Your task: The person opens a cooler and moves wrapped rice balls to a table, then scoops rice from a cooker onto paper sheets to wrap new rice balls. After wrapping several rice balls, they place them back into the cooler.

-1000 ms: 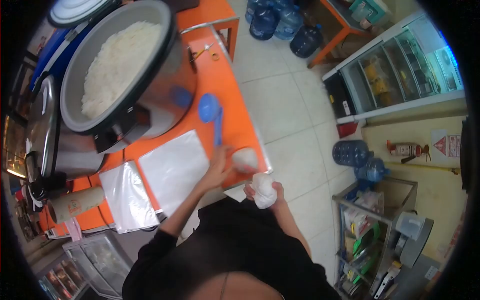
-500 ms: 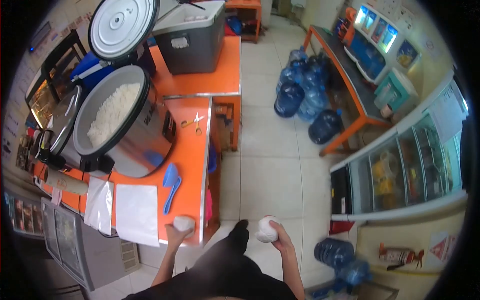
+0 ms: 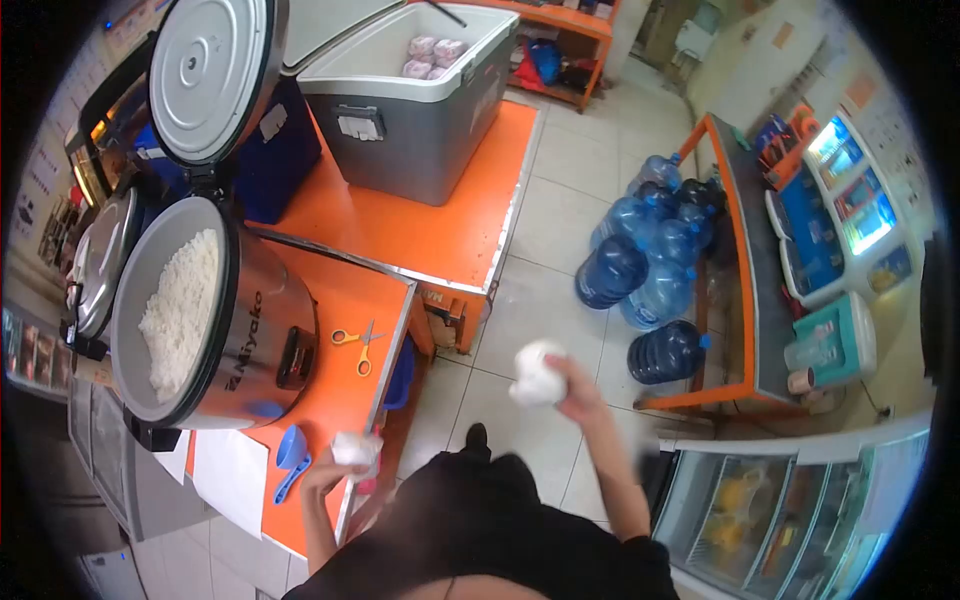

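My left hand [image 3: 321,477] is closed around a small white wrapped bundle [image 3: 354,450], held over the orange table's right edge. Out over the floor, my right hand [image 3: 582,395] grips another rounded white wrapped bundle [image 3: 538,374]. Close to my left hand lie a blue scoop [image 3: 293,447] and white sheets [image 3: 228,480]. Yellow-handled scissors [image 3: 358,348] rest farther up the table. A large rice cooker [image 3: 262,335] stands open, with white rice [image 3: 182,315] inside. On the far table, a grey cooler box [image 3: 420,140] with its lid up contains several wrapped bundles [image 3: 436,50].
The orange table [image 3: 372,290] has a metal-trimmed edge on my left. Several blue water bottles [image 3: 645,240] stand on the tiled floor ahead, beside a dark-topped table [image 3: 745,260]. A glass-door fridge [image 3: 760,510] is at lower right. A blue box [image 3: 280,150] sits behind the rice cooker.
My view has turned and moved toward the cooler box, whose bundles now show. My right hand has risen forward with its bundle. My left hand still holds its own, now nearer the scoop.
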Demonstrator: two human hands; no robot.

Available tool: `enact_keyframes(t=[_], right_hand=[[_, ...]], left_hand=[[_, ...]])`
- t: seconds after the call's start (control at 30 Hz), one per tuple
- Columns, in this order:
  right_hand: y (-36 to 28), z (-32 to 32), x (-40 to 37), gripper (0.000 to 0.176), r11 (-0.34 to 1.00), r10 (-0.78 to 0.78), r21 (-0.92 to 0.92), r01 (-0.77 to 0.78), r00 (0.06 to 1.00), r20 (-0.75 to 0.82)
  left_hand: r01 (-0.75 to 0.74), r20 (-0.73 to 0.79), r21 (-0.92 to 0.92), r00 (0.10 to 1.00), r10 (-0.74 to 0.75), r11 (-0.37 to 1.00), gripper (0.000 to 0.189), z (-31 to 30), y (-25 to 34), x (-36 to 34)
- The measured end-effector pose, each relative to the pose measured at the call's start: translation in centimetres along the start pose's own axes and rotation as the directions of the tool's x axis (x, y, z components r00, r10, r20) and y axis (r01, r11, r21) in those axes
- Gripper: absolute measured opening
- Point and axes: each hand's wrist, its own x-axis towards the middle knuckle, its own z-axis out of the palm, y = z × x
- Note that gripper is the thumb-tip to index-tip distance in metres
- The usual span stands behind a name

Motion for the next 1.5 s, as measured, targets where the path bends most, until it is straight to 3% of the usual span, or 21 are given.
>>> enact_keyframes(t=[0.07,0.13,0.3,0.43,0.5,0.57,0.63,0.7,0.77,0.8,0.93,1.03,1.13,1.23,1.27,1.33,1.37,1.4,1.43,1.47,1.5], right_hand=[[-6.9,1.2,4.1,0.044,0.998,-0.018,0.056,0.016,0.999,0.04],[-13.8,3.5,9.1,0.045,0.994,-0.105,-0.009,0.107,0.985,0.138],[-28.8,11.1,23.9,0.045,0.957,-0.086,-0.22,0.189,0.909,0.408],[-37.2,17.9,37.6,0.049,0.854,0.081,-0.465,0.233,0.823,0.562],[-38.9,20.8,45.5,0.058,0.729,0.206,-0.618,0.294,0.766,0.608],[-38.8,23.0,50.6,0.074,0.597,0.344,-0.77,0.224,0.796,0.498],[-37.6,24.2,54.6,0.08,0.442,0.492,-0.887,0.132,0.791,0.363],[-34.7,23.6,58.8,0.087,0.324,0.64,-0.945,0.05,0.724,0.258],[-31.9,22.4,60.8,0.09,0.212,0.742,-0.977,0.033,0.645,0.182],[-31.1,22.2,60.8,0.094,0.089,0.76,-0.996,0.031,0.644,0.089],[-27.9,18.9,63.0,0.097,-0.104,0.648,-0.989,0.103,0.762,0.011],[-26.2,18.1,62.6,0.096,0.015,0.607,-1.0,0.01,0.794,0.017],[-23.2,17.9,61.5,0.095,0.016,0.51,-0.998,-0.056,0.86,-0.04],[-23.8,17.2,60.4,0.088,0.108,0.458,-0.994,0.012,0.887,0.061],[-23.5,17.4,60.8,0.086,0.06,0.394,-0.998,0.02,0.918,0.042],[-23.0,17.1,61.6,0.081,-0.044,0.265,-0.999,0.017,0.964,0.005],[-23.6,17.5,61.4,0.08,0.009,0.29,-0.998,0.064,0.955,0.064],[-25.1,18.9,60.8,0.078,0.069,0.312,-0.991,0.112,0.942,0.128],[-26.7,20.5,60.0,0.077,0.129,0.33,-0.979,0.158,0.924,0.193],[-28.5,22.5,58.2,0.077,0.299,0.513,-0.913,0.278,0.76,0.399],[-30.6,24.2,56.0,0.077,0.48,0.622,-0.812,0.333,0.524,0.583]], left_hand=[[-0.051,-0.092,-0.152,0.995,0.037,0.987,0.069,2.2,1.2,3.1],[-0.145,-0.199,-0.345,0.977,0.079,0.927,0.072,5.9,3.6,6.1],[-0.42,-0.393,-0.489,0.889,0.236,0.765,0.079,11.3,5.2,15.1],[-0.671,-0.613,-0.483,0.718,0.329,0.562,0.081,16.1,9.0,22.3],[-0.738,-0.722,-0.499,0.644,0.254,0.454,0.08,18.3,11.3,25.3],[-0.769,-0.803,-0.532,0.591,0.077,0.354,0.078,20.8,13.3,27.0],[-0.816,-0.838,-0.505,0.542,0.07,0.282,0.074,22.3,14.4,28.5],[-0.843,-0.854,-0.503,0.519,0.044,0.193,0.074,23.5,17.4,29.8],[-0.869,-0.892,-0.45,0.447,-0.06,0.208,0.077,25.0,18.6,30.9],[-0.876,-0.903,-0.429,0.419,-0.092,0.22,0.077,25.7,18.4,31.3],[-0.905,-0.923,-0.379,0.352,-0.156,0.194,0.079,27.2,17.6,32.0],[-0.918,-0.927,-0.35,0.312,-0.207,0.185,0.08,27.1,16.4,33.3],[-0.917,-0.913,-0.353,0.294,-0.283,0.184,0.081,26.1,17.0,34.0],[-0.944,-0.929,-0.293,0.243,-0.28,0.153,0.083,25.4,18.6,34.0],[-0.958,-0.952,-0.238,0.198,-0.232,0.158,0.085,24.5,21.2,33.8],[-0.979,-0.996,-0.035,0.018,-0.084,0.201,0.085,23.1,26.7,33.4],[-0.967,-0.993,0.121,-0.116,0.032,0.226,0.084,22.1,29.7,33.1],[-0.945,-0.97,0.207,-0.165,0.18,0.253,0.077,21.4,32.2,32.2],[-0.917,-0.923,0.297,-0.204,0.325,0.266,0.071,21.0,34.5,31.3],[-0.843,-0.884,0.407,-0.265,0.386,0.352,0.068,21.2,37.4,30.7],[-0.748,-0.838,0.507,-0.311,0.448,0.428,0.064,21.5,39.8,30.7]])
